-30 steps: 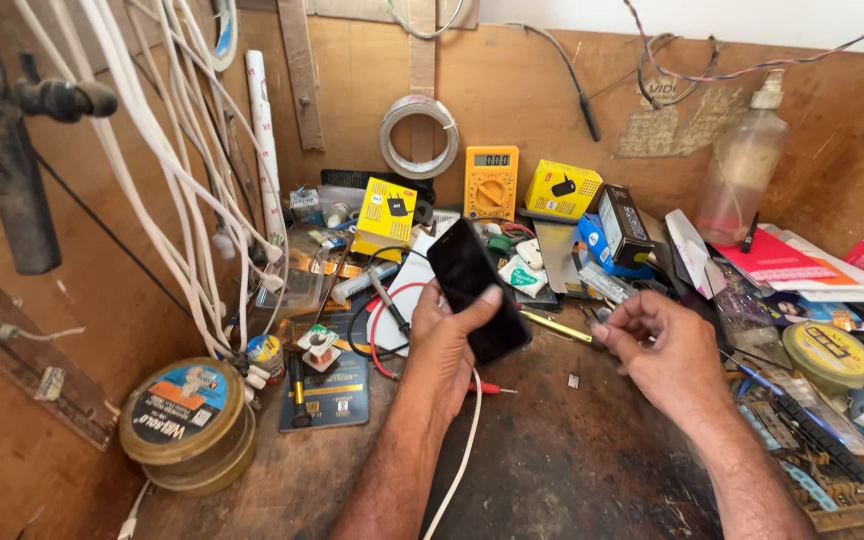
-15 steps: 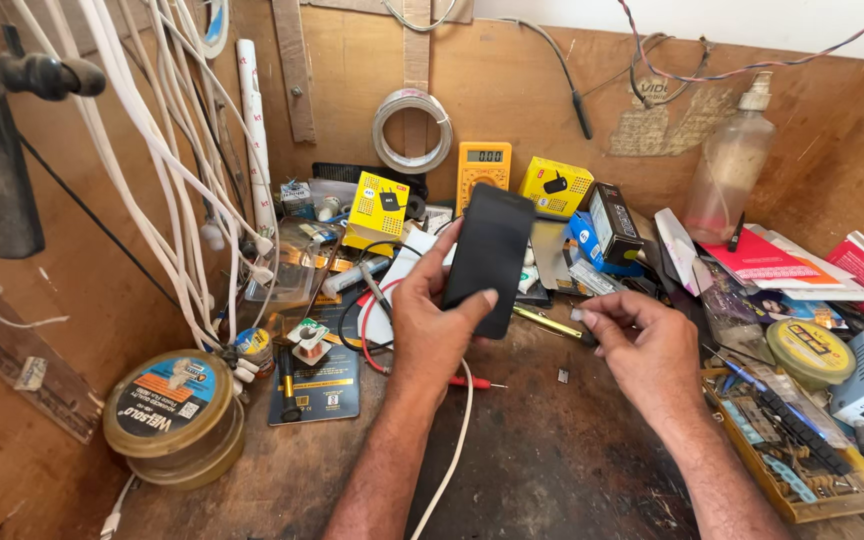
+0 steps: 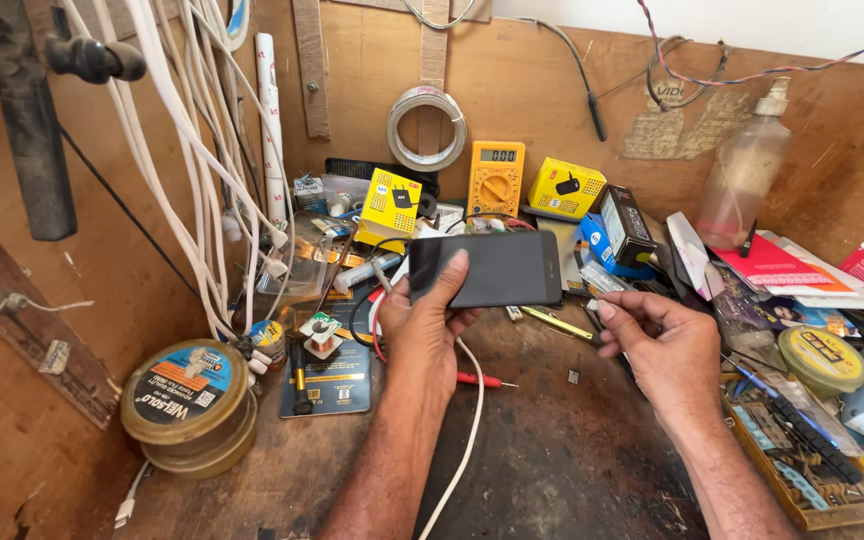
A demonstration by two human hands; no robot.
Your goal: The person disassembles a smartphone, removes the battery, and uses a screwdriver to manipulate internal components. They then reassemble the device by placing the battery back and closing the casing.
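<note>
We held the phone [image 3: 487, 268] in the left hand [image 3: 430, 325], above the counter [image 3: 552, 450], in front of the yellow meter [image 3: 496, 177]. A second earlier it stood tilted on end in that hand; half a second earlier it was upright with its dark face toward us. At this moment it lay level, long side running left to right, dark face still toward us. The left thumb [image 3: 449, 280] pressed across its left end, with the remaining fingers behind. So the phone had been swung from upright to flat; we judged this a turning-over for inspection, with no part yet opened.

The right hand [image 3: 657, 340] sat just right of the phone, not touching it. Its fingers were curled and pinched together; whether anything small sat between them we could not tell. It had held roughly the same place through all three pictures.

Nearby: a yellow-handled tool [image 3: 557, 322] on the counter under the phone's right end, a red probe [image 3: 477, 380] and white cable [image 3: 467, 440] near the left wrist, a solder tin [image 3: 190, 400] at near left, a parts tray [image 3: 802, 460] at near right. None of these had shifted.
</note>
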